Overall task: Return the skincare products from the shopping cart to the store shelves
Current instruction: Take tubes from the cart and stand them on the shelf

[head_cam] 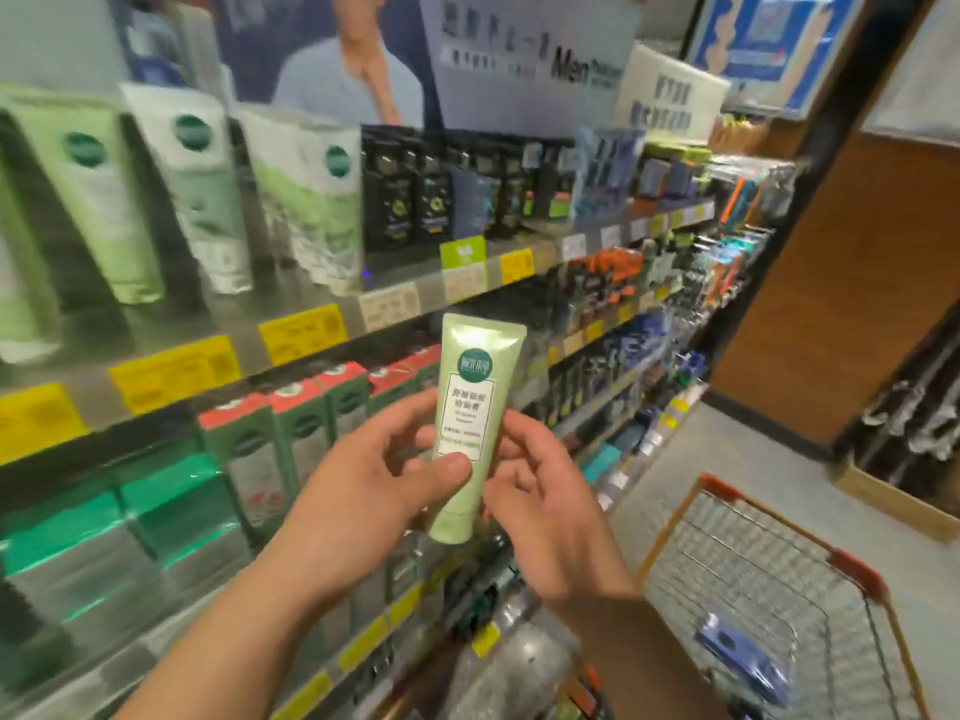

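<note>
Green tube [467,423], cap down, held upright before the shelves [291,330]: left hand [374,475] pinching it, thumb on the label; right hand [540,491] alongside with fingers behind, grip not discernible. Not yet shelved. Shopping cart [779,579] at lower right holding at least one blue packet [743,657]; remainder cut off by the frame edge. Matching green tubes [104,200] on upper shelf, likely destination. Far shelves blurred, price labels illegible.

Stood in store aisle: grey floor [727,459], wood-panelled pillar [841,283] at right, blue poster [769,44] overhead, dim lighting.
</note>
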Action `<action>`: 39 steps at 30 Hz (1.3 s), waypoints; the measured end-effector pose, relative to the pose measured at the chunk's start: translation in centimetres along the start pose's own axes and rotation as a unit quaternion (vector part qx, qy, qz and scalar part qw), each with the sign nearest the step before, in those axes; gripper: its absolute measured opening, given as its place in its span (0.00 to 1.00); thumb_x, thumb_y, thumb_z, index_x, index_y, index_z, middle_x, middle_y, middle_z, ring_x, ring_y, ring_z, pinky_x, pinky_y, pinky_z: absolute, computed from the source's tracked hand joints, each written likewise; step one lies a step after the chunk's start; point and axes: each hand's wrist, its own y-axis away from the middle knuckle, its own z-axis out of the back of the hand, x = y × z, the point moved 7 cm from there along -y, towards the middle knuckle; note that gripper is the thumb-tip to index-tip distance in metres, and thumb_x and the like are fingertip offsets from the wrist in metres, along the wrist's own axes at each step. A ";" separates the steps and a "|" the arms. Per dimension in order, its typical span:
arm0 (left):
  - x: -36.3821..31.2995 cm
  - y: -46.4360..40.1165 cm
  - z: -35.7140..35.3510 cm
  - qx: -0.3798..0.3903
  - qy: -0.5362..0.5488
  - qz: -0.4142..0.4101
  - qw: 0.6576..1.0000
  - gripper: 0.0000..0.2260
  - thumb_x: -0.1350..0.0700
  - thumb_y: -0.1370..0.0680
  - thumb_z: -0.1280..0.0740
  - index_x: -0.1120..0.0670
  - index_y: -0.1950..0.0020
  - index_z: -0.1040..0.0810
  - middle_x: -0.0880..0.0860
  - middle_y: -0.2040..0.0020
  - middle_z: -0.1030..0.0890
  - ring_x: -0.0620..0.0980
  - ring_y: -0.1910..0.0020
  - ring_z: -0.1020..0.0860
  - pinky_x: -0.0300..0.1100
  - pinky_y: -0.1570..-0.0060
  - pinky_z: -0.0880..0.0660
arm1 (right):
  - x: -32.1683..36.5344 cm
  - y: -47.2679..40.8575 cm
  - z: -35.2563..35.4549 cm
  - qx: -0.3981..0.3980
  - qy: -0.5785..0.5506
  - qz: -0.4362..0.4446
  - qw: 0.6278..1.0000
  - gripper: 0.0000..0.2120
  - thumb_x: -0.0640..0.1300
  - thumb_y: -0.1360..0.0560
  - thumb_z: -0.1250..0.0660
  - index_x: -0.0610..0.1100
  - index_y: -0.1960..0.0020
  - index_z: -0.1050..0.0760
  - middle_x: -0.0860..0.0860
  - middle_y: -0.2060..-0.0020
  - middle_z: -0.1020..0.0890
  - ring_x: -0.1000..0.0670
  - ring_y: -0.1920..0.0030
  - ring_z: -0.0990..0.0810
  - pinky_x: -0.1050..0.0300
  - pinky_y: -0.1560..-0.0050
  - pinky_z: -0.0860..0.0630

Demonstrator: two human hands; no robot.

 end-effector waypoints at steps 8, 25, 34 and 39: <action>-6.3 3.7 9.6 -0.156 -0.056 -0.069 0.984 0.21 0.62 0.26 0.23 0.41 0.40 0.19 0.48 0.50 0.13 0.57 0.53 0.15 0.49 0.63 0.20 | 3.8 -3.6 -9.9 0.058 0.011 0.063 0.996 0.34 0.47 0.33 0.23 0.61 0.30 0.29 0.53 0.45 0.17 0.53 0.57 0.21 0.56 0.58 0.23; -10.2 7.6 18.1 -0.284 -0.035 -0.081 0.955 0.19 0.63 0.23 0.27 0.41 0.40 0.17 0.47 0.47 0.13 0.51 0.50 0.14 0.52 0.58 0.17 | 10.2 -7.7 -18.9 0.154 0.025 0.129 0.979 0.28 0.38 0.29 0.24 0.61 0.36 0.25 0.54 0.47 0.15 0.45 0.52 0.16 0.37 0.48 0.19; -9.8 8.2 19.1 -0.311 -0.039 -0.055 0.948 0.15 0.56 0.20 0.29 0.37 0.41 0.18 0.37 0.46 0.15 0.42 0.46 0.16 0.45 0.50 0.17 | 11.1 -10.3 -19.3 0.090 0.061 0.121 0.987 0.19 0.42 0.28 0.22 0.55 0.42 0.24 0.56 0.52 0.13 0.55 0.52 0.13 0.45 0.47 0.16; -9.4 9.5 20.5 -0.356 -0.014 -0.044 0.934 0.09 0.50 0.19 0.31 0.38 0.40 0.19 0.41 0.46 0.15 0.43 0.49 0.16 0.49 0.47 0.19 | 13.5 -13.3 -19.6 0.027 0.160 0.149 0.976 0.18 0.48 0.29 0.22 0.59 0.45 0.26 0.58 0.53 0.14 0.59 0.56 0.15 0.57 0.54 0.18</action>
